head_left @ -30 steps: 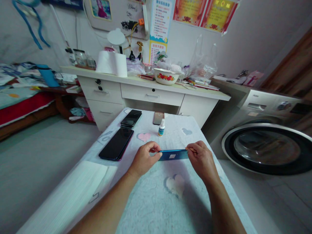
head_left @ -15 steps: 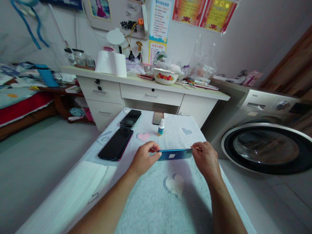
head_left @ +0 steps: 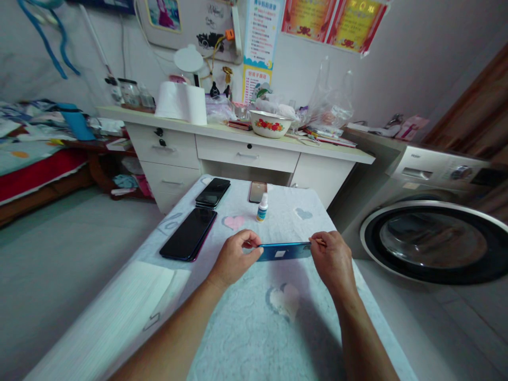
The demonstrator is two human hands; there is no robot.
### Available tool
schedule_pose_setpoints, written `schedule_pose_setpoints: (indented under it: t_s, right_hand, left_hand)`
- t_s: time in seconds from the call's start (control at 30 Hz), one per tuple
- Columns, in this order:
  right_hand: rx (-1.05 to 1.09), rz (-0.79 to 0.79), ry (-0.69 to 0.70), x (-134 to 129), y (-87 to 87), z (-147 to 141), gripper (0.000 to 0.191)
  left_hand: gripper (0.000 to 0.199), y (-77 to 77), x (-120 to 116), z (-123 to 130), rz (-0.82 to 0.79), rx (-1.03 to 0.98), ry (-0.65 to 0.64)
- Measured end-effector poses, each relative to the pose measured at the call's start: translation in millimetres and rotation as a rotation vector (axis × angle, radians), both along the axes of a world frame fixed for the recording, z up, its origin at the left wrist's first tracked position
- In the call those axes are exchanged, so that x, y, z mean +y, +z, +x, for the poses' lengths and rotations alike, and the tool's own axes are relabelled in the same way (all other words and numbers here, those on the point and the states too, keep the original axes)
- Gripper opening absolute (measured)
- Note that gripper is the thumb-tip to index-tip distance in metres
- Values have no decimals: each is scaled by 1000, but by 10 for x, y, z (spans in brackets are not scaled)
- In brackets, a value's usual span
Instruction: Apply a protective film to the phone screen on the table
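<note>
A blue smartphone [head_left: 291,251] is held on its long edge above the cloth, its blue back with a small white label turned toward me. My left hand [head_left: 237,257] is closed on its left end, thumb and fingers pinching it. At the right end of the phone is my right hand [head_left: 331,259], fingers pinched together around what looks like a thin tan stick [head_left: 320,242]. The stick's tip is hard to make out against the phone's edge. Beyond the phone stands a small white spray bottle [head_left: 262,208] with a coloured label.
Black phones lie on the left, a larger one [head_left: 189,234] nearer and a stack [head_left: 213,192] behind it. A brownish phone [head_left: 257,192] lies at the table's far end. A white desk [head_left: 246,151] stands behind; a washing machine [head_left: 428,211] is at right.
My right hand has shifted slightly left, covering a little more of the phone's right end. My left hand and the phone look still.
</note>
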State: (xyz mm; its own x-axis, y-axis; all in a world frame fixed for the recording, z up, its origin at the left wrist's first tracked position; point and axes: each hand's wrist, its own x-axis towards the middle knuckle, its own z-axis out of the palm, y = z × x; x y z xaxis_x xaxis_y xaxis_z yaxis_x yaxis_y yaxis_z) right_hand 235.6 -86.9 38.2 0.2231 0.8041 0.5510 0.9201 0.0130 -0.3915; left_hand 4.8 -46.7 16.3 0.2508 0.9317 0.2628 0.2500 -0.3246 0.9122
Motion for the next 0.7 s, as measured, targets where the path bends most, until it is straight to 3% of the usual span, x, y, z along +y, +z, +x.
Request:
schedule_pose_setpoints:
  t_s: [0.47, 0.7]
  right_hand:
    - [75, -1, 226, -74, -22, -402, 17]
    - [66, 9, 275, -82, -29, -428, 18]
  left_hand:
    - [5, 24, -8, 10, 11, 14, -4]
    - [5, 3, -5, 12, -4, 21, -13]
